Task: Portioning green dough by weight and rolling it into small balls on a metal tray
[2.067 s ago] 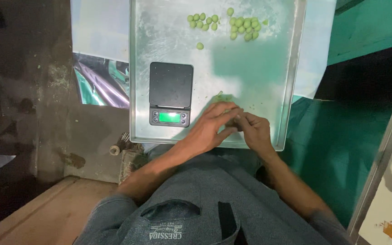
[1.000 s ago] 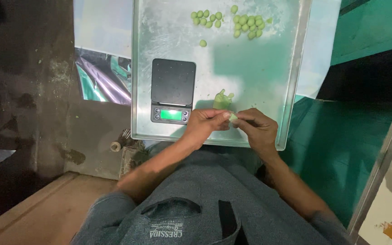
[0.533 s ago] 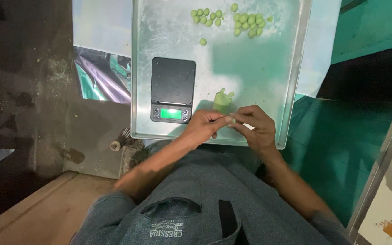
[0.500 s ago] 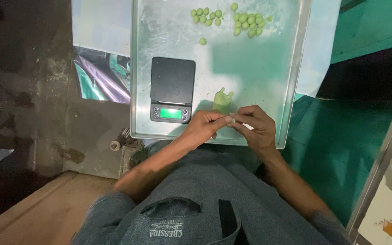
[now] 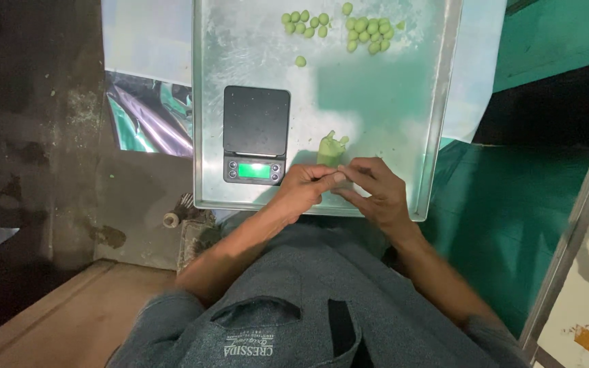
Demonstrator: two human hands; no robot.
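Near the tray's (image 5: 202, 136) front edge, the left hand (image 5: 301, 191) and right hand (image 5: 376, 194) meet fingertip to fingertip, pinched shut, seemingly on a small green dough bit that is barely visible; the dough lump (image 5: 330, 151) lies just beyond, beside the scale (image 5: 256, 133); light, even pinching should keep pieces matching the balls (image 5: 369, 34) at the far edge.

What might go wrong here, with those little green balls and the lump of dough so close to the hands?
The green dough lump lies just beyond the left hand and right hand; a nudge might squash it. The green balls sit loose on the metal tray and may roll if it is bumped.
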